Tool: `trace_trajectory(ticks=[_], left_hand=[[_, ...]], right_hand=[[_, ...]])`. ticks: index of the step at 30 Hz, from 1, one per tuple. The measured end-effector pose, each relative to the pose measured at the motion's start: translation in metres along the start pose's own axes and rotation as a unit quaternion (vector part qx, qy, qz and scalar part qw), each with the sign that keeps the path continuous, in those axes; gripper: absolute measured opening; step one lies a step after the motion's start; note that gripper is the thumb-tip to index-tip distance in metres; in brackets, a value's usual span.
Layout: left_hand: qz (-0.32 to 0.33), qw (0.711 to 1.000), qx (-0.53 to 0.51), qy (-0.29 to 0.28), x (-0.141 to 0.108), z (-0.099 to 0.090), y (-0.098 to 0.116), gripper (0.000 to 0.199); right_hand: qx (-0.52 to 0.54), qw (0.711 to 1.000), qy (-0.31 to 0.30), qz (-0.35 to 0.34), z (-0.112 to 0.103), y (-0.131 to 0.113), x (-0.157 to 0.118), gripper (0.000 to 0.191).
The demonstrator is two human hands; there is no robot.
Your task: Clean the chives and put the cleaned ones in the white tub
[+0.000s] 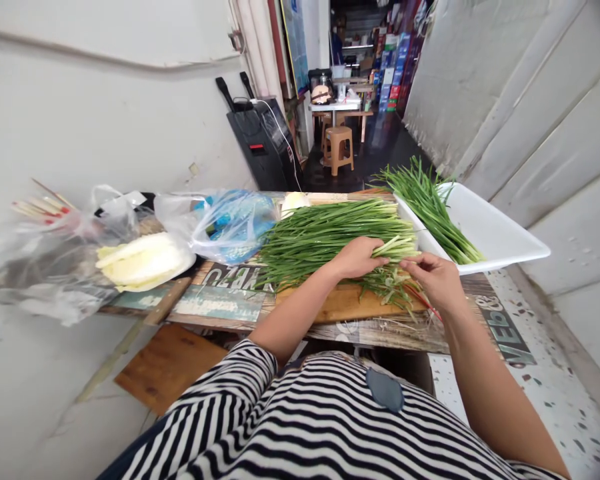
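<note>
A thick heap of green chives (325, 230) lies across a wooden cutting board (340, 305), pale stem ends toward the right. My left hand (361, 257) is closed around a small bunch of chives at the heap's near side, their pale ends sticking out past the fingers. Just right of it, my right hand (436, 280) pinches at those stem ends with thumb and forefinger; the exact bit between the fingertips is small. Below both hands, loose trimmings and wilted leaves (387, 288) lie on the board.
A white plastic tub (500, 230) at the right holds more chives (437, 213). To the left are a blue plastic bag (243, 223), a cut cabbage (147, 261), clear bags (45, 260) and a wooden handle (169, 300). A black speaker-like case (260, 143) leans on the wall beyond.
</note>
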State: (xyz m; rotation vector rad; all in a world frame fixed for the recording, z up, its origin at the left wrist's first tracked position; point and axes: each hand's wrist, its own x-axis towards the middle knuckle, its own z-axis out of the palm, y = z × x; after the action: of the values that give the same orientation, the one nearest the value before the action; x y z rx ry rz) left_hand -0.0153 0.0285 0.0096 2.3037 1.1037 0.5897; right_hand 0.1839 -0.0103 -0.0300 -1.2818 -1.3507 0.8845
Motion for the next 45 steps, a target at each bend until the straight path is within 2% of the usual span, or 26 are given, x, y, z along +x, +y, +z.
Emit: trace_trajectory(ticks=[3, 4, 6, 7, 9, 11, 13, 15, 18, 21, 23, 26, 29, 33, 37, 40, 45], left_hand=[[-0.022, 1.0, 0.005, 0.019, -0.003, -0.007, 0.0, 0.016], [-0.03, 0.999, -0.001, 0.026, -0.003, -0.009, 0.0, 0.016], [-0.037, 0.998, -0.024, 0.041, -0.003, -0.011, -0.002, 0.017], [-0.038, 0.998, -0.033, 0.049, -0.003, -0.011, -0.003, 0.018], [-0.038, 0.996, -0.036, 0.066, -0.001, -0.009, -0.005, 0.019], [-0.037, 0.996, -0.035, 0.076, 0.0, -0.007, -0.007, 0.019], [-0.033, 0.996, -0.033, 0.079, 0.001, -0.006, -0.007, 0.018], [-0.034, 0.996, -0.034, 0.079, 0.0, -0.007, -0.007, 0.017], [-0.044, 0.995, -0.042, 0.077, 0.0, -0.01, -0.007, 0.017], [-0.04, 0.994, -0.048, 0.086, 0.001, -0.011, -0.007, 0.017], [-0.033, 0.995, -0.039, 0.088, 0.003, -0.01, -0.006, 0.018], [-0.023, 0.997, -0.003, 0.073, 0.004, -0.005, -0.003, 0.017], [-0.009, 0.999, 0.014, 0.038, 0.004, -0.001, -0.001, 0.021], [-0.008, 1.0, 0.002, -0.015, 0.005, 0.001, -0.002, 0.02], [-0.034, 0.999, 0.014, -0.009, 0.009, 0.003, -0.005, 0.02], [-0.039, 0.999, 0.019, -0.005, 0.011, 0.003, -0.006, 0.022], [-0.025, 1.0, 0.003, -0.008, 0.012, 0.005, -0.008, 0.021]], right_hand=[[0.048, 0.994, 0.088, 0.043, -0.012, 0.006, 0.001, 0.032], [0.014, 0.994, 0.102, 0.043, -0.016, 0.008, 0.001, 0.033], [-0.128, 0.988, 0.087, 0.017, -0.022, 0.012, 0.002, 0.035], [-0.214, 0.975, 0.064, -0.01, -0.022, 0.014, 0.004, 0.037], [-0.354, 0.931, 0.029, -0.088, -0.015, 0.017, 0.013, 0.036], [-0.442, 0.883, 0.02, -0.155, -0.004, 0.02, 0.026, 0.031], [-0.513, 0.843, 0.0, -0.165, 0.007, 0.022, 0.04, 0.032], [-0.566, 0.813, -0.016, -0.138, 0.014, 0.022, 0.05, 0.032], [-0.588, 0.796, -0.02, -0.142, 0.012, 0.018, 0.053, 0.031], [-0.533, 0.819, -0.023, -0.213, 0.001, 0.011, 0.04, 0.029], [-0.448, 0.862, -0.029, -0.237, -0.007, 0.007, 0.026, 0.024], [-0.298, 0.934, -0.028, -0.193, -0.012, 0.003, 0.005, 0.019], [-0.189, 0.974, 0.011, -0.128, -0.01, 0.0, -0.008, 0.02], [-0.122, 0.989, 0.045, -0.065, -0.003, 0.001, -0.005, 0.026], [-0.03, 0.999, 0.04, 0.007, 0.005, 0.005, 0.005, 0.031], [-0.001, 1.0, 0.021, -0.011, 0.01, 0.01, 0.008, 0.03], [-0.055, 0.996, -0.014, -0.066, 0.011, 0.017, 0.009, 0.029]])
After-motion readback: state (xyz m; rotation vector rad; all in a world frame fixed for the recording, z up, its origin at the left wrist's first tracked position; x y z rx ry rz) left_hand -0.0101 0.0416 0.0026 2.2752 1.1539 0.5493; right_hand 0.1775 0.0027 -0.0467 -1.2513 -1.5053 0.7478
